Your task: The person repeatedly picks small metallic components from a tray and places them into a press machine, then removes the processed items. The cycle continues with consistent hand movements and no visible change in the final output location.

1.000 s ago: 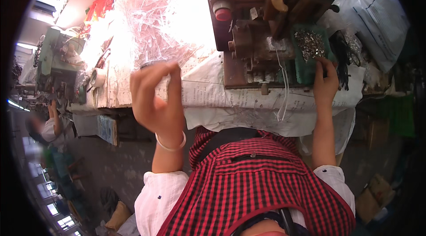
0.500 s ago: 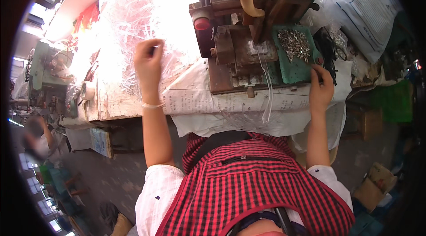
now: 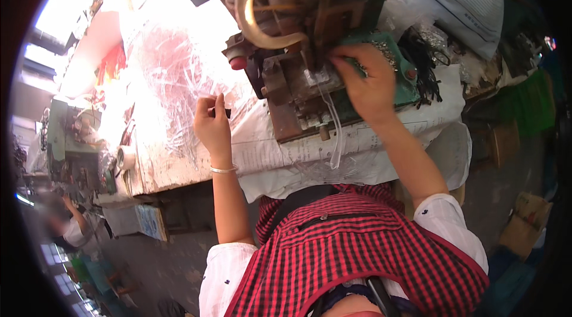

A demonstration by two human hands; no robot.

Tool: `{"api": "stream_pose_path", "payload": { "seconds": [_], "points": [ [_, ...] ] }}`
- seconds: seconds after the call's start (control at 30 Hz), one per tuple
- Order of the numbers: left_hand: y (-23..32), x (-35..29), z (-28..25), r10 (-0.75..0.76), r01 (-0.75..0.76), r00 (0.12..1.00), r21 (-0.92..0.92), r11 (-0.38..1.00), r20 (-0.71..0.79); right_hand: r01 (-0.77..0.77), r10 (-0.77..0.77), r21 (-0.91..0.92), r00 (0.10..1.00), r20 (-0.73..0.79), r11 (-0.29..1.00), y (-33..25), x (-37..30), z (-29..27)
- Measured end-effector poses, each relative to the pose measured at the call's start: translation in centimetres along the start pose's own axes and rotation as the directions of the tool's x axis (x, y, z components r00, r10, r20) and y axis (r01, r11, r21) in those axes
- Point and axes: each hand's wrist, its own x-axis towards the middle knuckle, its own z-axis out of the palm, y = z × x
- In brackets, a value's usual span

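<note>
My left hand (image 3: 213, 129) is raised over the left side of the bench, its fingers pinched round a small black piece (image 3: 227, 113). At the bench machine (image 3: 289, 78), my right hand (image 3: 370, 81) reaches in from the right. Its thumb and fingertips come together beside the machine's work spot; what they hold, if anything, is too small to make out. From that spot a clear plastic strip (image 3: 335, 132) hangs over the front edge. Behind my right hand, a green tray (image 3: 407, 92) with small metal parts (image 3: 386, 53) is partly hidden.
A heap of clear plastic strips (image 3: 170, 72) lies left of the machine, near its red button (image 3: 238, 63). Black cords (image 3: 424, 72) and a white sack (image 3: 468, 4) are at the right. Another person (image 3: 68, 221) sits far left.
My right hand has moved from the green tray's near edge leftward to the machine's work spot. My left hand has come lower and nearer, and the black piece now shows in its fingers.
</note>
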Motion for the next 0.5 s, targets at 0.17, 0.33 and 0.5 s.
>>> {"api": "stream_pose_path", "payload": {
  "seconds": [0.17, 0.33, 0.5],
  "points": [
    [1.8, -2.1, 0.2, -0.077, 0.079, 0.997, -0.334, 0.939, 0.020, -0.233, 0.259, 0.313, 0.965, -0.044, 0.921, -1.1, -1.5, 2.1],
    [8.9, -3.1, -1.0, 0.105, -0.120, 0.993, -0.496, 0.860, -0.057, -0.327, 0.373, 0.503, 0.928, 0.009, 0.800, -1.3, -1.6, 2.6],
    [14.5, -4.8, -1.4, 0.655, -0.630, 0.753, -0.355, 0.690, -0.062, -0.370, 0.377, 0.518, 0.921, 0.097, 0.771, -4.5, -0.7, 1.7]
  ]
}}
